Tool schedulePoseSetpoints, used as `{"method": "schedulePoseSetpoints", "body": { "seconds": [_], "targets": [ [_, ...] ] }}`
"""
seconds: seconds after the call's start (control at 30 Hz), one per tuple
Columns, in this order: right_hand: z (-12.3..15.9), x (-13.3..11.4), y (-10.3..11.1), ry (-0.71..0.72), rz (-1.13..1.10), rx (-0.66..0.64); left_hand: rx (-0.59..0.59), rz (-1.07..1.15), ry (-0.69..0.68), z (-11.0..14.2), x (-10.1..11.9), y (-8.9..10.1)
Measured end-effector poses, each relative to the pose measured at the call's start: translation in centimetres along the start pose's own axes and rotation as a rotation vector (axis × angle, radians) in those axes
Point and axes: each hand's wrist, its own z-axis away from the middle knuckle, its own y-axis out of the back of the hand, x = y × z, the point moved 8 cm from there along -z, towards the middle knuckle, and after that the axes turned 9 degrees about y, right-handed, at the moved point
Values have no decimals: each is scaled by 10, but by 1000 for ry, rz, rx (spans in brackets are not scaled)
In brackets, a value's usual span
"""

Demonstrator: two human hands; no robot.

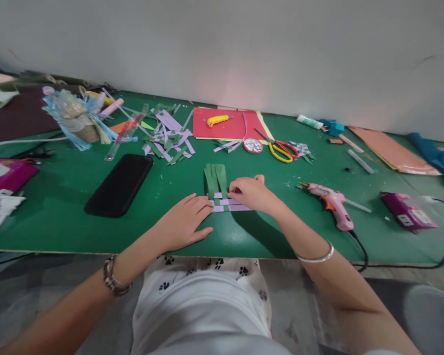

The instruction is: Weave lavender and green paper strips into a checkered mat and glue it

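A small weave of green and lilac paper strips (217,186) lies on the green table (244,236) near its front edge. My left hand (185,222) lies flat with fingers stretched out, its fingertips pressing the weave's left end. My right hand (251,192) is closed in a pinch on the lilac strips at the weave's right side.
A black phone (120,184) lies left of the weave. A pile of cut strips (168,135), a red sheet (225,125) with a yellow knife (219,120), scissors (281,149), a pink glue gun (331,203) and purple chargers (407,211) surround the work.
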Motion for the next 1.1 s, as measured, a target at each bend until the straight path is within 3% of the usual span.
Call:
{"method": "schedulePoseSetpoints", "body": {
  "seconds": [0.37, 0.8, 1.1],
  "targets": [
    [-5, -2, 3, 135, -5, -56, 68, -18, -42, 1, 2, 3],
    [-9, 5, -4, 164, -177, -82, 55, -73, -45, 1, 6, 3],
    [-3, 0, -3, 150, -61, -69, 20, -89, -35, 0, 5, 3]
  ]
}}
